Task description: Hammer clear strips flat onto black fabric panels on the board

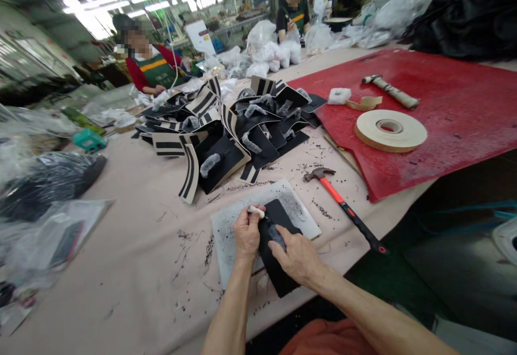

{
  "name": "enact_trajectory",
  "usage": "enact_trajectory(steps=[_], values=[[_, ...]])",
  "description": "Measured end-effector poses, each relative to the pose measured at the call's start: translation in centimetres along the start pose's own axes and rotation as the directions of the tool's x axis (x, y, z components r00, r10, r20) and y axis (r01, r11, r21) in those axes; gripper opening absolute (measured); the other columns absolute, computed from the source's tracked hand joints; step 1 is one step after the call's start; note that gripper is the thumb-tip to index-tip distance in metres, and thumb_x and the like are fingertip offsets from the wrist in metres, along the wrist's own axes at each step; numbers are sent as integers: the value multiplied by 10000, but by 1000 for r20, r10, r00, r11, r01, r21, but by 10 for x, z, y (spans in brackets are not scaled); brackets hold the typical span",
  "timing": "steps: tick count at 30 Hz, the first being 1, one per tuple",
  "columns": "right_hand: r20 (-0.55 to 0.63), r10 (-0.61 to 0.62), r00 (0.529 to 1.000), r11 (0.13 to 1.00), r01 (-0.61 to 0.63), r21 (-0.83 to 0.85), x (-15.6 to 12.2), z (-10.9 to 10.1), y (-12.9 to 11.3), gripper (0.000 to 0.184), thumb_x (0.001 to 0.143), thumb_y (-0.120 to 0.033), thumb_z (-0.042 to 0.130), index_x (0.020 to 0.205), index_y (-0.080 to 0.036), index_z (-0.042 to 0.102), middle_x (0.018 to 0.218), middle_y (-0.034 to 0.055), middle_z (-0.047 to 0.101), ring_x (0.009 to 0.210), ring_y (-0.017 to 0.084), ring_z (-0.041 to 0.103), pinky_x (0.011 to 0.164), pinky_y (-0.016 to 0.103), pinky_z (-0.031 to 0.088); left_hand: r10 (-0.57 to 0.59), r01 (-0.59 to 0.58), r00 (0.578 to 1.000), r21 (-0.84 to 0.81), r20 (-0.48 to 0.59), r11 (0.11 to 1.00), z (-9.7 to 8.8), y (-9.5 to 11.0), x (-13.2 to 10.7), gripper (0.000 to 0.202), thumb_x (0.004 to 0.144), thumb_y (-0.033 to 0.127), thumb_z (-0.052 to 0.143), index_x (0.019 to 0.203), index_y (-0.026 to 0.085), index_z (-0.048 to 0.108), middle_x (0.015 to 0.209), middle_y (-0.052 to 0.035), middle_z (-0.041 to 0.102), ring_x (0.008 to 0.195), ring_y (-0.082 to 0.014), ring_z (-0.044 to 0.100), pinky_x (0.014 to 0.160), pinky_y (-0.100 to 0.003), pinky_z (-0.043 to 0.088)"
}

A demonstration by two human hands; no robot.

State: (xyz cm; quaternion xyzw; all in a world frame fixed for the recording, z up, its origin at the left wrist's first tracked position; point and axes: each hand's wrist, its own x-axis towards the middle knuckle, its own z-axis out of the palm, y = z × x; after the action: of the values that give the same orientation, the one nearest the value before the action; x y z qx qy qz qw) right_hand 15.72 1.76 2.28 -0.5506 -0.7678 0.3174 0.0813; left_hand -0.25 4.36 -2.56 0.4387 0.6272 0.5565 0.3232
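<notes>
A black flat piece (278, 269) lies on a white cutting board (301, 212) at the table's near edge. My left hand (246, 234) is closed in a pinch on a small white object (256, 211), held against the piece's upper left edge. My right hand (297, 258) rests on the black piece with curled fingers, pressing on a grey padded part (277, 235) of it.
A red-handled hammer (343, 204) lies right of the board. A heap of black-and-cream pieces (230, 134) sits beyond. A red mat (444, 123) carries a tape roll (390, 129) and a wrapped tool (390, 91). Plastic bags lie at the left. Two other people work at the far side.
</notes>
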Motion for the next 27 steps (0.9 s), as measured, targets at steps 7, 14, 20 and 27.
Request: enact_trajectory(steps=[7,14,20,27], values=[[-78,-121,990,975,133,178,-2,-17,18,447,1005,-479,447,1262,-160,629,936,94,724,857,232,681,759,311,486,143,-143,990,213,15,967,5,5,-3,187,944,311,552,1023,207,686,969,-44,784,880,-192,721,841,-306,546],[-397,66,916,907,-221,-358,21,-77,132,315,919,-334,588,1112,-88,619,1083,213,625,999,321,599,848,405,462,237,-262,963,233,132,936,6,4,-1,160,950,246,526,1010,215,671,963,-33,777,891,-181,721,842,-294,544],[-76,301,950,908,-261,329,29,-97,147,131,826,-274,530,719,-198,539,586,-30,503,510,133,437,456,222,347,221,-244,965,188,139,951,6,3,2,157,942,246,535,1003,213,675,961,-37,773,901,-185,716,860,-308,545],[-93,84,992,902,-36,429,9,-113,70,290,990,-437,353,797,-236,432,590,-53,473,449,113,412,445,224,328,240,-269,958,190,159,944,6,3,0,187,945,260,524,995,205,696,974,-47,772,898,-189,720,854,-317,556]])
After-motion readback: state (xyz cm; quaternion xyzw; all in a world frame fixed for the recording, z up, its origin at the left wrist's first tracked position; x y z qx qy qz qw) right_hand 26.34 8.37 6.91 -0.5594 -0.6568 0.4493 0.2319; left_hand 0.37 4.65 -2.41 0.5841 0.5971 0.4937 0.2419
